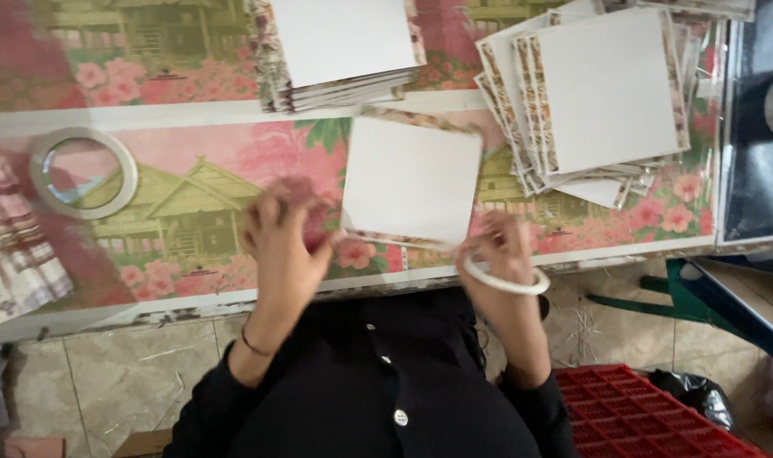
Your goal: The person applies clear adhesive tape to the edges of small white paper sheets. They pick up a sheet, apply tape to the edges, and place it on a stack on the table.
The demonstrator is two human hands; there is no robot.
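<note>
A white square card [412,176] with a patterned border lies on the flower-printed table cover [191,212] just in front of me. My right hand [498,248] curls its fingers on the card's near right corner, and a white tape ring [505,282] hangs around that wrist. My left hand [283,242] is blurred at the card's near left corner. I cannot tell whether it grips the card. A thin dark band sits on the left wrist.
Two stacks of similar white cards lie farther back, one at the centre [344,47] and a fanned one at the right [607,93]. A tape roll [83,172] lies at the left. A red crate [649,416] stands on the floor.
</note>
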